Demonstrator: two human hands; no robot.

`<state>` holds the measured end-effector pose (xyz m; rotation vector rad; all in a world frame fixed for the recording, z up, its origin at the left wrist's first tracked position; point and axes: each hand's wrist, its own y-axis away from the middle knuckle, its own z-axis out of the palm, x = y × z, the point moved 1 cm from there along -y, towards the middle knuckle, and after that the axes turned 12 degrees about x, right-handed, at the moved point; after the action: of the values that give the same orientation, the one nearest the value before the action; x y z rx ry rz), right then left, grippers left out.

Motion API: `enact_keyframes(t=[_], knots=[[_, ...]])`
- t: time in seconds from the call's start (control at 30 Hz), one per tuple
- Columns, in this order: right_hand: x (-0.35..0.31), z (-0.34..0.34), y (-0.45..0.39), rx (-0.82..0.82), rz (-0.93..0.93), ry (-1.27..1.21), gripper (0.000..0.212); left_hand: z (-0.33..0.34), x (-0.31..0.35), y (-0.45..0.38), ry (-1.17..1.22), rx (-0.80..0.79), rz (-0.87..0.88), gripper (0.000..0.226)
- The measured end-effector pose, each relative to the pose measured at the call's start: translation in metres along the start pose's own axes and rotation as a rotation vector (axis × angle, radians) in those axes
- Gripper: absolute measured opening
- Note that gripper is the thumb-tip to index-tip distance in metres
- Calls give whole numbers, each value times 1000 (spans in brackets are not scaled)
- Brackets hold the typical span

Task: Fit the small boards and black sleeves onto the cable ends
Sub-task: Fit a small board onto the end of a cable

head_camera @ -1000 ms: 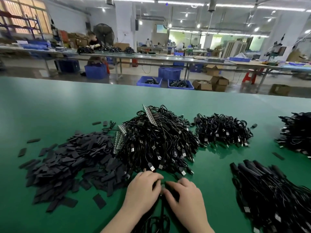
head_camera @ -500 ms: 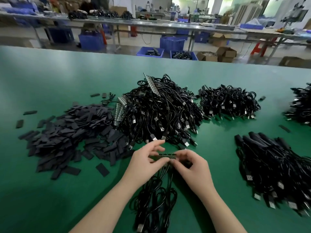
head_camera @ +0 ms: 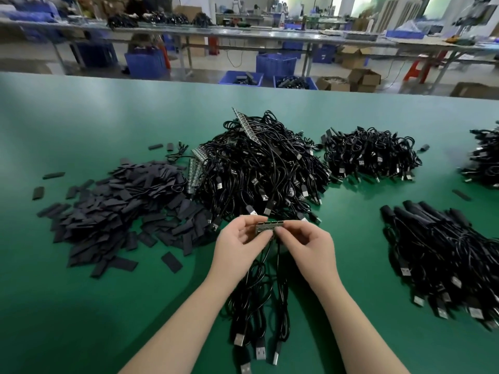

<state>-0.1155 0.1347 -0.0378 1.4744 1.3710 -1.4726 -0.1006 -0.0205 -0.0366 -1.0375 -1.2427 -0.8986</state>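
Presently a strip of small boards (head_camera: 269,227) is pinched above the desk (head_camera: 81,109) between the left hand (head_camera: 240,242) and right hand (head_camera: 305,242), fingers curled on its ends, cables (head_camera: 259,292) hanging beneath. Board fitting seems underway; next, one board must probably be snapped free, then a black sleeve taken from the sleeve pile (head_camera: 113,209).

A short strip of small boards (head_camera: 269,225) is held level at the centre of the frame; black cables (head_camera: 259,298) hang from it toward the bottom edge; a heap of flat black sleeves (head_camera: 118,209) lies at the left; a big cable pile (head_camera: 259,168) lies above the centre.
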Motion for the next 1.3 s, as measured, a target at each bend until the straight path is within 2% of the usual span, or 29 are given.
enact_keyframes(t=[0.17, 0.4, 0.8, 1.3], knots=[[0, -4, 0, -15, 44, -56, 12, 2, -2, -2, -36, -45, 13, 18], [0, -2, 0, -27, 48, -35, 12, 2, -3, -3, -50, -30, 6, 18], [1, 0, 3, 23, -40, 80, 23, 8, -1, 0, -205, 52, 48, 17], [2, 4, 9, 73, -105, 156, 22, 12, -4, 2, -328, 102, 101, 22]])
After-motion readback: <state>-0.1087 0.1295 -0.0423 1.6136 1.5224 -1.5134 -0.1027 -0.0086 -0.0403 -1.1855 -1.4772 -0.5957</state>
